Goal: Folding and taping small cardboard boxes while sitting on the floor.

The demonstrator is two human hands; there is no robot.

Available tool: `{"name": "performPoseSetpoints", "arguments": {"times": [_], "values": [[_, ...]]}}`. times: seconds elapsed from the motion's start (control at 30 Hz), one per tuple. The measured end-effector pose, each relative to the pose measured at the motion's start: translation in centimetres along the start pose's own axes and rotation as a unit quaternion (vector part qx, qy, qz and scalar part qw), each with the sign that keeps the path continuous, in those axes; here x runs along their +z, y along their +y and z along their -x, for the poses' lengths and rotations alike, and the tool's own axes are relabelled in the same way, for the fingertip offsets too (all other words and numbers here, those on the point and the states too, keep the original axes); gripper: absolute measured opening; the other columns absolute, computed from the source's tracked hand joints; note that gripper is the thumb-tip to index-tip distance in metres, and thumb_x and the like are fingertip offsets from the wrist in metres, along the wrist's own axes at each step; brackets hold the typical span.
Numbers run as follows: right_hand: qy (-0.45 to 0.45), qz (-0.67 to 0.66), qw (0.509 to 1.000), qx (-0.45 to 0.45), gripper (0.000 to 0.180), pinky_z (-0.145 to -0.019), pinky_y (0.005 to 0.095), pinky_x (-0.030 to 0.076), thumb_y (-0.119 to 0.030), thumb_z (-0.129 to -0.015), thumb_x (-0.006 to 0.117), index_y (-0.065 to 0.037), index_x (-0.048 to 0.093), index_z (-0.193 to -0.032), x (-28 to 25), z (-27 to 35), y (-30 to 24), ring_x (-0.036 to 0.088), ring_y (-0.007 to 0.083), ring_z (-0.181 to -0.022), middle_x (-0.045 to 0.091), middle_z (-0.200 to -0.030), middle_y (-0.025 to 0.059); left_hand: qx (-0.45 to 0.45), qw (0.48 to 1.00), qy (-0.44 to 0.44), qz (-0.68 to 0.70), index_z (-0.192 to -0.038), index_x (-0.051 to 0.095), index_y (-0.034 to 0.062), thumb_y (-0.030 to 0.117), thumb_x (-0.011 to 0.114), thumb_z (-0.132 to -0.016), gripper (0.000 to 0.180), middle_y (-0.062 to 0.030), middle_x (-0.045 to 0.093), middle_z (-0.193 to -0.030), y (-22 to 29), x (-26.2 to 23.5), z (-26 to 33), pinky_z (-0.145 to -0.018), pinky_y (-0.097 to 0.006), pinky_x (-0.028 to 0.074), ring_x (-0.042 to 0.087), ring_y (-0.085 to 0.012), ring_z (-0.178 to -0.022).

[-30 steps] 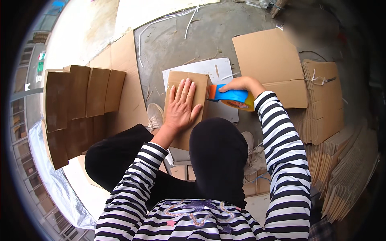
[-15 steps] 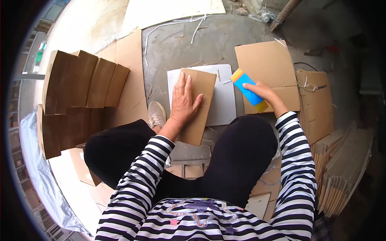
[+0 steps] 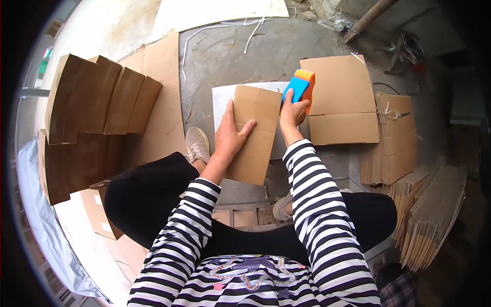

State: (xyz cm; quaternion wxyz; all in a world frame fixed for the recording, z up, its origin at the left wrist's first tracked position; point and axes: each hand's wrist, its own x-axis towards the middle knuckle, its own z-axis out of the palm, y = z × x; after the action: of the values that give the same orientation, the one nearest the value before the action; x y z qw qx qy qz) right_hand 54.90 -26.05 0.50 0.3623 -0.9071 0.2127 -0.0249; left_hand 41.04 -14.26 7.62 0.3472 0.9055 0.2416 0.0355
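Note:
A narrow closed cardboard box [image 3: 251, 138] stands in front of me, over a white board [image 3: 223, 97] on the floor. My left hand [image 3: 230, 135] grips the box along its left side, its thumb lying across the top. In my right hand [image 3: 292, 113] is a blue and orange tape dispenser [image 3: 297, 88], held at the box's far right corner. The fingers wrap round the dispenser, with the thumb on its blue face. I cannot tell whether the dispenser touches the box.
Stacked brown boxes [image 3: 91, 105] rise at the left on a cardboard sheet [image 3: 166, 92]. To the right lie a flat carton [image 3: 340, 87] and bundled flat cartons [image 3: 396, 138], with more folded cardboard [image 3: 434, 215] nearer. White strips [image 3: 253, 36] litter the concrete; a pole [image 3: 369, 19] leans at the far right.
My right hand has brought the tape dispenser leftward to the box and turned it. The left hand has gone from lying flat on top to gripping the left side. My right knee has swung outward.

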Motion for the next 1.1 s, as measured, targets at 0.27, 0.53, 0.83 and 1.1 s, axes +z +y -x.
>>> {"name": "performPoseSetpoints", "arguments": {"times": [0.27,0.53,0.83,1.1], "values": [[-0.026,0.005,1.000,0.007,0.061,-0.065,0.0464,0.045,-0.059,-0.075,0.055,-0.001,0.041,-0.090,3.9,-0.5,2.2,0.059,0.0370,-0.075,0.060,-0.080,0.0190,-0.028,0.999,0.003,0.029,-0.139,0.019,0.0053,0.045,0.065,-0.076,0.087,-0.0199,0.049,-0.118,-0.3,-0.3,0.4,-0.084,-0.039,0.045,0.053,-0.0329,-0.105],[-0.051,0.026,0.995,-0.083,0.063,-0.069,0.0455,0.045,-0.058,-0.076,0.056,0.001,0.045,-0.096,1.4,0.3,6.6,0.059,0.0385,-0.080,0.060,-0.083,0.0228,-0.062,0.994,-0.025,0.081,-0.137,0.022,0.0047,0.043,0.066,-0.076,0.084,-0.0223,0.046,-0.125,0.1,-0.4,0.2,-0.089,-0.038,0.043,0.050,-0.0350,-0.110],[-0.387,-0.233,0.875,-0.174,0.049,-0.079,0.0274,0.044,-0.035,-0.082,0.063,0.002,0.051,-0.112,-18.8,4.1,-0.1,0.053,0.0128,-0.087,0.057,-0.098,0.0061,0.124,0.963,0.215,0.105,-0.115,0.051,0.0011,0.036,0.056,-0.087,0.045,-0.0143,0.056,-0.109,0.3,-1.6,0.1,-0.080,-0.036,0.045,0.056,-0.0286,-0.094],[-0.515,-0.142,0.818,-0.214,0.053,-0.075,0.0260,0.044,-0.036,-0.074,0.068,0.000,0.049,-0.109,-24.4,8.7,-3.5,0.053,0.0115,-0.083,0.056,-0.092,0.0044,0.070,0.793,-0.215,0.566,-0.082,0.060,0.0058,0.032,0.054,-0.091,0.028,0.0050,0.053,-0.073,4.9,-9.9,4.4,-0.061,-0.019,0.037,0.045,-0.0022,-0.069]]}}
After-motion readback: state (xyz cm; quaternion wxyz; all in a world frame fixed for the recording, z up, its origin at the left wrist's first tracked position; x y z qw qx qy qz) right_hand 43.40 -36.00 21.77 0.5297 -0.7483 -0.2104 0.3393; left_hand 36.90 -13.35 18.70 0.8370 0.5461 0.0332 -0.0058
